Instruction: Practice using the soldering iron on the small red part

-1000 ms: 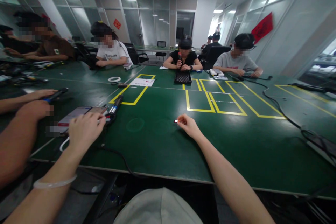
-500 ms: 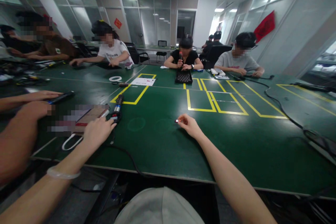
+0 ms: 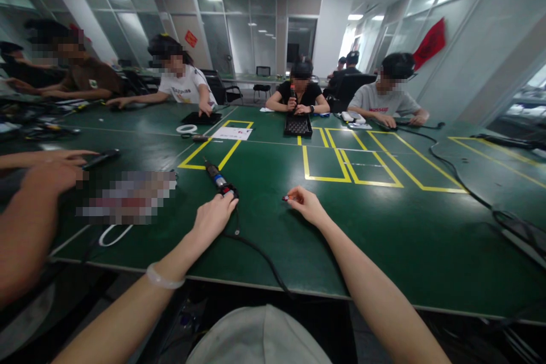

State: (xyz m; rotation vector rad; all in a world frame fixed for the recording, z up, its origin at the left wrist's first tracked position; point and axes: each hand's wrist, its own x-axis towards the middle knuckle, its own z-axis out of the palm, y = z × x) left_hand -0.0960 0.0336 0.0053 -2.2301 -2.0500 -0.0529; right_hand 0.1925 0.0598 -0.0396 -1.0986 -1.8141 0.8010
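Note:
My left hand is closed on the handle end of a black corded tool that lies on the green table and points away from me. Its black cable trails back over the near table edge. My right hand rests on the table a little to the right, pinching a small dark part with a silvery tip between thumb and fingers.
A co-worker's arms reach in from the left beside a blurred flat item and a white cable loop. Yellow tape rectangles mark the table. A black tray sits before the person opposite. Cables run at right.
My left hand has dragged the corded tool to the right, from beside the flat item at the left toward the table's middle, close to my right hand. The right hand has stayed put.

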